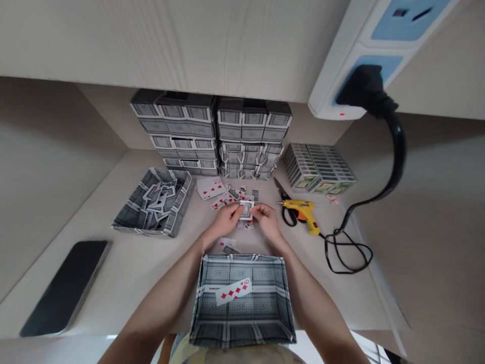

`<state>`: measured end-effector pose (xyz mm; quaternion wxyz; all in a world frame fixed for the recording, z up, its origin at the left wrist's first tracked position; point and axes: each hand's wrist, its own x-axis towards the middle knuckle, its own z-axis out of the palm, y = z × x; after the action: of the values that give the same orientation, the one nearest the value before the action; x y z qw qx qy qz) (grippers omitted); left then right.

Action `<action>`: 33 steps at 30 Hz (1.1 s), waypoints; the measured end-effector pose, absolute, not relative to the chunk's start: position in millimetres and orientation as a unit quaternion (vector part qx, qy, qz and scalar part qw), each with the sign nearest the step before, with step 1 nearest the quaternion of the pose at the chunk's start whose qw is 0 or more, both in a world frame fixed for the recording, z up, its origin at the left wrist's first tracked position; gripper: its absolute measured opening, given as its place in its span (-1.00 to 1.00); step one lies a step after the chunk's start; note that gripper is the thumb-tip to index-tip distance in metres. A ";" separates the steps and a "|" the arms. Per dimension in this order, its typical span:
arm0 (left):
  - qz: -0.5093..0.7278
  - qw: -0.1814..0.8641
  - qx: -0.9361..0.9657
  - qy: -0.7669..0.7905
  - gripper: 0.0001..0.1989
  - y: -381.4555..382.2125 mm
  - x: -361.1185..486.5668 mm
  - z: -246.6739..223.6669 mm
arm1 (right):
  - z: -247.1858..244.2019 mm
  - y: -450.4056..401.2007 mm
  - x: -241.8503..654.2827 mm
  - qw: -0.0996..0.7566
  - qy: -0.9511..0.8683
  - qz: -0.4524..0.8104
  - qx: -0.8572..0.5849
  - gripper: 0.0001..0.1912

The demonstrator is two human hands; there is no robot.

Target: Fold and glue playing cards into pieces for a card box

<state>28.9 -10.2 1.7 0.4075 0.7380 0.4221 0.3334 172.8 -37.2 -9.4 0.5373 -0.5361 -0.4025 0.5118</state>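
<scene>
The glue gun (pixel 303 210) lies right of the loose cards (pixel 210 188), before the card packs (pixel 318 168).

Head-worn camera looks forward, down at hands.

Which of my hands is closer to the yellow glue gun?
Your right hand. It is just left of the yellow glue gun; your left hand is farther left, beyond the small card piece both hold.

Glue gun (pixel 303 208) — yellow; phone (pixel 66 287) — black; card boxes (pixel 242 298) — grey-white, finely patterned
</scene>
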 end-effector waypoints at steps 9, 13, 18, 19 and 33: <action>0.337 0.433 0.726 0.415 -0.62 -11.6 29.0 5.8 | -6.1 -37.2 172.7 0.541 -0.393 0.516 -0.535 -0.74; 0.316 0.460 0.732 0.390 -0.65 -12.7 28.3 7.7 | -7.0 -37.0 173.8 0.552 -0.384 0.526 -0.521 -0.76; 0.303 0.444 0.740 0.404 -0.67 -12.7 28.6 9.8 | -11.6 -35.9 173.5 0.551 -0.385 0.524 -0.524 -0.76; 0.300 0.437 0.743 0.410 -0.66 -12.5 28.7 9.8 | -12.6 -35.7 173.5 0.550 -0.386 0.522 -0.525 -0.76; 0.305 0.367 0.773 0.417 -0.63 -10.4 28.0 2.1 | -8.8 -35.5 171.9 0.530 -0.386 0.526 -0.542 -0.73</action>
<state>28.0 -10.4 2.1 0.3670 0.7732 0.4175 0.3052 171.9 -35.5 -8.8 0.5298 -0.5416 -0.3857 0.5265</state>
